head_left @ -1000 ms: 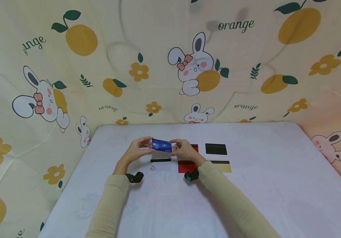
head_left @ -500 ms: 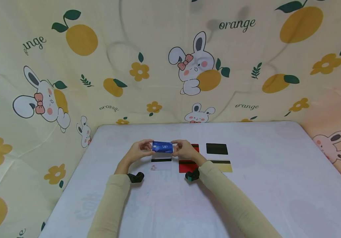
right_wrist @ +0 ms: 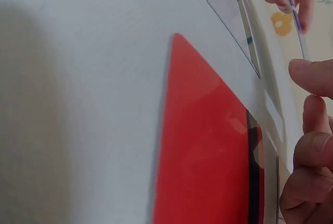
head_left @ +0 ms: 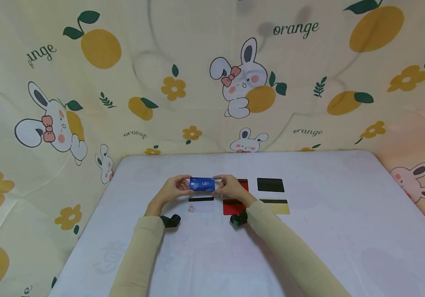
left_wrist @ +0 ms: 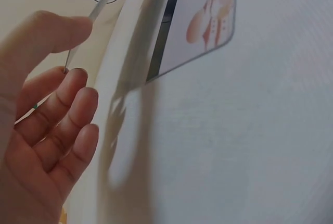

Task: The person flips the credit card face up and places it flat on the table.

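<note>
A blue card (head_left: 202, 184) marked "VIP" is held up between both hands in the head view, its printed face toward the camera. My left hand (head_left: 174, 188) pinches its left edge between thumb and index finger; in the left wrist view the card (left_wrist: 99, 8) shows edge-on and the other fingers curl free of it. On the opposite edge, my right hand (head_left: 231, 187) pinches it the same way. Below the blue card a pale card (head_left: 201, 206) with a black stripe lies on the table. A red striped card (head_left: 231, 208) lies under the right wrist.
Another red card (head_left: 243, 184) lies partly hidden behind the right hand. To its right are a black card (head_left: 270, 185) and, nearer, a gold striped card (head_left: 280, 207). The white table (head_left: 197, 260) ends at a patterned cloth (head_left: 193, 82) behind.
The blue card, tilted down to the right a second ago, is now level and slightly lower. Both hands keep their pinch on it. The cards on the table have not moved.
</note>
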The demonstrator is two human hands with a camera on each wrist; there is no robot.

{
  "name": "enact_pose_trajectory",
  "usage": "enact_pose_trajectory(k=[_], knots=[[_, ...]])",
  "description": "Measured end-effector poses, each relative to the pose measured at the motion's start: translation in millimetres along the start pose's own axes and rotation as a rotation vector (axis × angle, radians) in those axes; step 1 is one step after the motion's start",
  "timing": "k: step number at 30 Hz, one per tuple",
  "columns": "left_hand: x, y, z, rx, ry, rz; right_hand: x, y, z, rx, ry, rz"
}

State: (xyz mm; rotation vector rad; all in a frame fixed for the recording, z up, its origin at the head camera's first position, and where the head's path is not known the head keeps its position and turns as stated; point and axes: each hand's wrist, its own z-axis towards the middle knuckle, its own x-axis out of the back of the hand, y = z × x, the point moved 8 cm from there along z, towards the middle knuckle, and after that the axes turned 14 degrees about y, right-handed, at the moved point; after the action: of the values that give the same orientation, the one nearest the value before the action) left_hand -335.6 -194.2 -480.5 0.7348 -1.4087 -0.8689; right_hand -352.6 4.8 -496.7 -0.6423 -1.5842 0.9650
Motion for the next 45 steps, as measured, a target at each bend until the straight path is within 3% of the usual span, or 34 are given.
enact_pose_trajectory(k=[20, 31, 45], knots=[[-3.4, -7.9, 4.6, 0.04, 0.0, 0.089, -4, 2, 3.0, -0.079, 0.033, -0.108], [-6.6, -12.2, 7.5, -0.011, -0.015, 0.107, -9, 9, 4.4, -0.135, 0.03, -0.094], [-8.1, -16.3, 9.9, 0.052, -0.026, 0.149, -8, 12, 5.3, -0.181, 0.032, -0.121]])
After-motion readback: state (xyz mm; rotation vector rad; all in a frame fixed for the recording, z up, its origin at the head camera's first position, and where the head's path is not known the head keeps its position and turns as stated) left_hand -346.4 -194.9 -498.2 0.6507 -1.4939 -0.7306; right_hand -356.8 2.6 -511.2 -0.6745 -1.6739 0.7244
